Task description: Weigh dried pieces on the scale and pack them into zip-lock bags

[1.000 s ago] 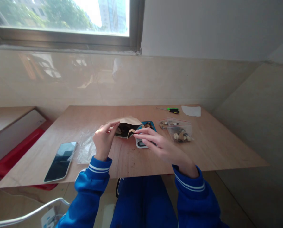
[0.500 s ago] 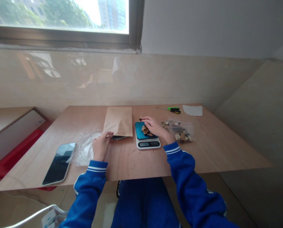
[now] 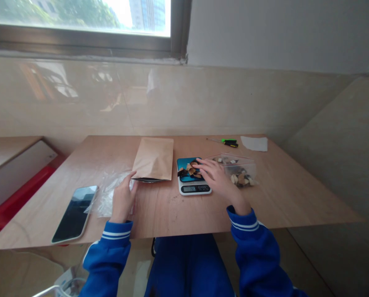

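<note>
Brown paper bag (image 3: pixel 155 159) lying flat by my slackened left hand (image 3: pixel 123 198), I now have more dried pieces (image 3: pixel 190 168) loading the scale (image 3: pixel 195 189), my right hand (image 3: pixel 218 177) over them, its grip unclear.

Daylight shows through a metal-framed window (image 3: pixel 82 18); glossy beige tiles (image 3: pixel 209 101) run below.

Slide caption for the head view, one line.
Left hand at a corner of the bag, right hand by brown pieces on the scale.
</note>
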{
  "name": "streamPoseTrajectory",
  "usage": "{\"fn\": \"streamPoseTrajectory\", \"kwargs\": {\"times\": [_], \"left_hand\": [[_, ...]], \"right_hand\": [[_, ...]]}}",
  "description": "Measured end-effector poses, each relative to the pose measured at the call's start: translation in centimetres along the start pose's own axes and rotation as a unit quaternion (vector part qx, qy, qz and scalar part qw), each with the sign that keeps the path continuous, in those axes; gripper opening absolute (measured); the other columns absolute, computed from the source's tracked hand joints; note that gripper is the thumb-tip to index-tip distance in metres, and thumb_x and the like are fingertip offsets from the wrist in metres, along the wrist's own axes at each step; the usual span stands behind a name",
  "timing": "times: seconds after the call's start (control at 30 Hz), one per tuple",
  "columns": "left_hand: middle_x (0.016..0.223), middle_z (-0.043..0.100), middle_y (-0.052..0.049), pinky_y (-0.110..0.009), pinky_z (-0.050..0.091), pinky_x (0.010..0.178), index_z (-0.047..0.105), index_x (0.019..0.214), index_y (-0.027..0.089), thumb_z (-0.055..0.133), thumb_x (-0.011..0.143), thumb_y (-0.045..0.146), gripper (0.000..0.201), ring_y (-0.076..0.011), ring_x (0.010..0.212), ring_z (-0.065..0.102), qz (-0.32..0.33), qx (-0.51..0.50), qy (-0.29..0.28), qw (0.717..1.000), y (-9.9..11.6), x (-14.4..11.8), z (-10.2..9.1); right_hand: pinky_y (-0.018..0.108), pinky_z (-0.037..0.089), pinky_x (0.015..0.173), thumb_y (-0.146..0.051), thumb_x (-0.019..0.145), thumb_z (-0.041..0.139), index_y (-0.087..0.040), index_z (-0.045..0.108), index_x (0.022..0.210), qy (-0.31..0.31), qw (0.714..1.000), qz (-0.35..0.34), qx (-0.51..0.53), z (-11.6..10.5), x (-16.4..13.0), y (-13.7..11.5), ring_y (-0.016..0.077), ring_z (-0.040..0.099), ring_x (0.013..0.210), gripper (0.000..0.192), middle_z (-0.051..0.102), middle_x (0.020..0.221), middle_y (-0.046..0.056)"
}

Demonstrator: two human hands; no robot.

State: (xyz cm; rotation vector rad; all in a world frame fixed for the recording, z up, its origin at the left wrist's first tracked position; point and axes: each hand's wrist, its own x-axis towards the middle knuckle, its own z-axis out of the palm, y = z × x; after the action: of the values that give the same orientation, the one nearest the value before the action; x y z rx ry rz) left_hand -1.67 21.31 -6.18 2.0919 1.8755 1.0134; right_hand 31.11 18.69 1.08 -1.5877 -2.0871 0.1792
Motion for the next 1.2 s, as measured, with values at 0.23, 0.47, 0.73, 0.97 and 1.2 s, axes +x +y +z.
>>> {"fn": "streamPoseTrajectory", "kwargs": {"times": [0.23, 0.47, 0.73, 0.97, 1.2], "left_hand": [[0.128, 0.063, -0.014, -0.046, 0.046, 0.101, 0.063, 0.114, 0.016, 0.043, 0.092, 0.031, 0.034, -0.0293, 0.119, 0.059, 0.023, -0.042, 0.021, 0.999, 0.3, -1.6, -0.3], [0.132, 0.060, -0.009, -0.044, 0.044, 0.102, 0.062, 0.117, 0.022, 0.048, 0.091, 0.023, 0.029, -0.0268, 0.127, 0.051, 0.159, -0.009, -0.016, 0.987, 6.0, -1.7, 3.0], [0.125, 0.065, -0.008, -0.047, 0.042, 0.099, 0.069, 0.094, 0.022, 0.055, 0.089, 0.019, 0.015, -0.0294, 0.126, 0.051, 0.196, 0.072, -0.059, 0.976, 8.8, 1.6, 7.5], [0.089, 0.071, -0.004, -0.037, 0.042, 0.082, 0.069, 0.092, 0.023, 0.051, 0.093, 0.027, 0.018, -0.0228, 0.089, 0.062, 0.206, 0.056, 0.031, 0.976, 9.7, 3.3, 6.3], [0.090, 0.072, -0.003, -0.034, 0.039, 0.080, 0.068, 0.091, 0.023, 0.052, 0.093, 0.028, 0.016, -0.0204, 0.088, 0.062, 0.257, 0.027, 0.093, 0.961, 12.1, 2.4, 7.1]], "right_hand": [[0.049, 0.041, 0.100, -0.027, 0.094, 0.038, -0.021, 0.068, 0.110, 0.076, 0.995, 0.068, 0.018, 1.9, -2.9, 2.6, 0.0278, 0.054, 0.114, 0.034, 0.062, 0.120, 0.011], [0.048, 0.044, 0.094, -0.029, 0.087, 0.053, -0.018, 0.062, 0.117, 0.111, 0.988, 0.101, -0.034, 5.9, -2.0, 3.3, 0.0308, 0.053, 0.110, 0.034, 0.058, 0.118, 0.014], [0.047, 0.044, 0.090, -0.029, 0.086, 0.053, -0.018, 0.062, 0.115, 0.129, 0.983, 0.122, -0.046, 6.5, -2.7, 3.6, 0.0308, 0.054, 0.106, 0.032, 0.060, 0.114, 0.013], [0.049, 0.042, 0.094, -0.033, 0.090, 0.046, -0.020, 0.063, 0.114, 0.171, 0.975, 0.139, -0.013, 5.5, -5.5, 3.6, 0.0290, 0.057, 0.106, 0.032, 0.062, 0.115, 0.012], [0.047, 0.041, 0.097, -0.034, 0.092, 0.044, -0.021, 0.063, 0.115, 0.175, 0.974, 0.140, 0.019, 4.8, -7.0, 2.9, 0.0282, 0.057, 0.111, 0.033, 0.064, 0.114, 0.011]]}}
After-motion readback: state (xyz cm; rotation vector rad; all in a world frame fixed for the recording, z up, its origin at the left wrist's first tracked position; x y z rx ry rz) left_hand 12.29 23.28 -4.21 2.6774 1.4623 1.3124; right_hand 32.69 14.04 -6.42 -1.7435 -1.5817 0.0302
